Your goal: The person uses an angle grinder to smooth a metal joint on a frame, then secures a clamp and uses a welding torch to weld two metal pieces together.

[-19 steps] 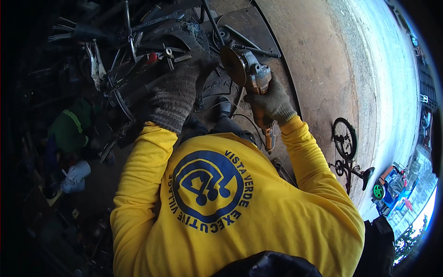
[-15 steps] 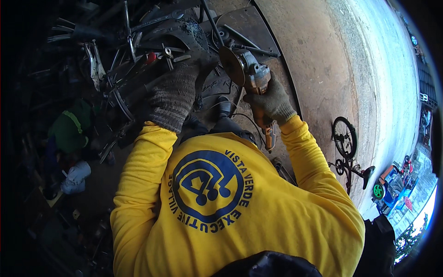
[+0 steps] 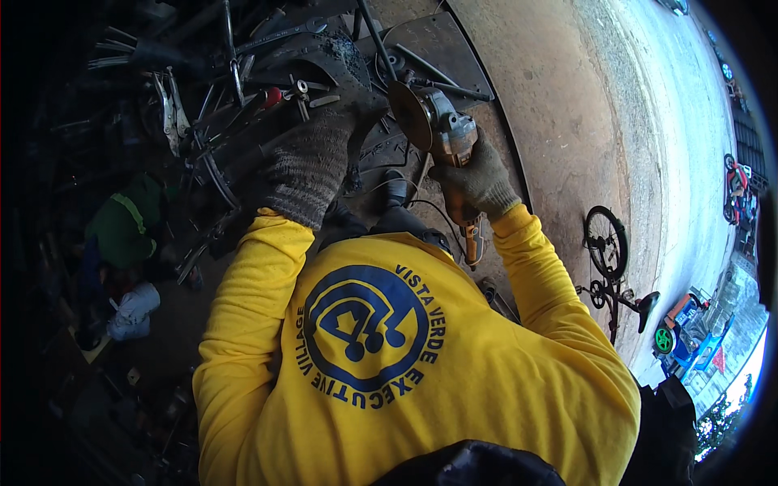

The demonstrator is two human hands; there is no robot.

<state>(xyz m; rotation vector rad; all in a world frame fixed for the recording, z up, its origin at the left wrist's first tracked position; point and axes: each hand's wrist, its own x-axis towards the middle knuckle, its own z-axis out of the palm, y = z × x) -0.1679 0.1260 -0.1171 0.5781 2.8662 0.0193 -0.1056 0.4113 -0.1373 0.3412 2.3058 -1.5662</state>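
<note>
Grey-metal angle grinder point(image 3: 454, 139) is pointing away from the wearer near the dark bench's point(image 3: 436, 39) right edge, right hand point(image 3: 484, 178) gripping its body. Long axis is running fore-aft, disc point(image 3: 410, 117) facing left. Left hand point(image 3: 306, 170) is sitting farther left; can't tell its grip.

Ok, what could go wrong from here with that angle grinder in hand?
The disc of the angle grinder in the right hand faces the left hand's side; if it spins, that knitted glove might snag should they meet.

The dark cable loops near the person's legs and could catch a foot.

Loose tools, like the wrench, might get knocked about.
</note>
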